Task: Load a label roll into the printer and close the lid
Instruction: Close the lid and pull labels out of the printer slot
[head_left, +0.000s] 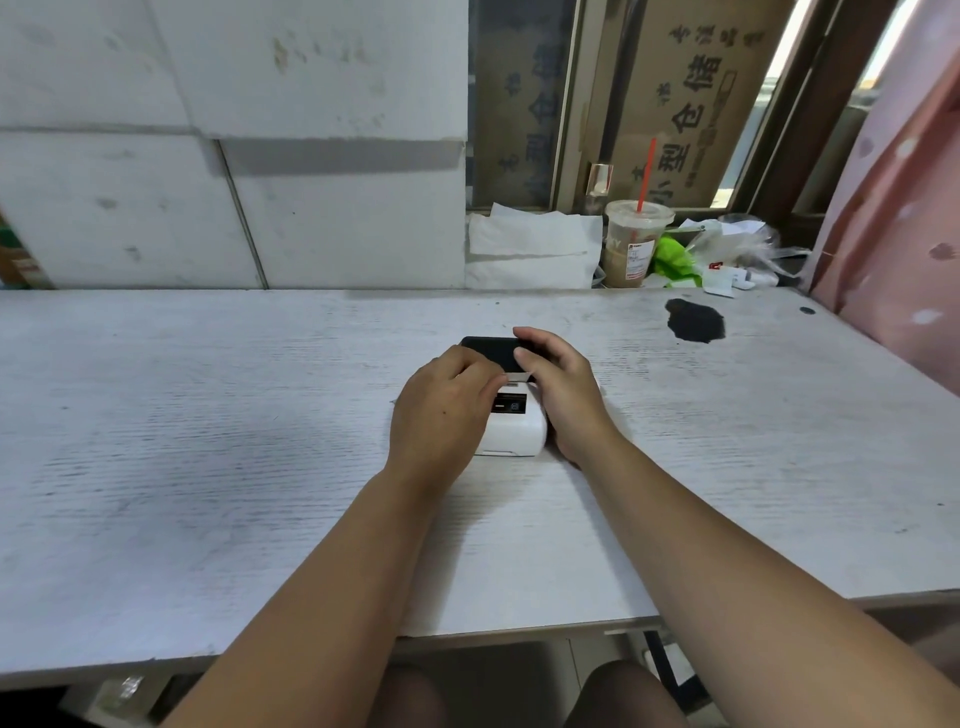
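Printer lengthwise away (lid far end).

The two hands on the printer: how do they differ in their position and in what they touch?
The left hand lies flat over the left part of the white printer, fingers near its small screen. The right hand sits on the right side and reaches farther back, fingers on the dark lid. The left hand covers the body from above; the right hand wraps the side. Both are bare and rest on the printer, on the white table.
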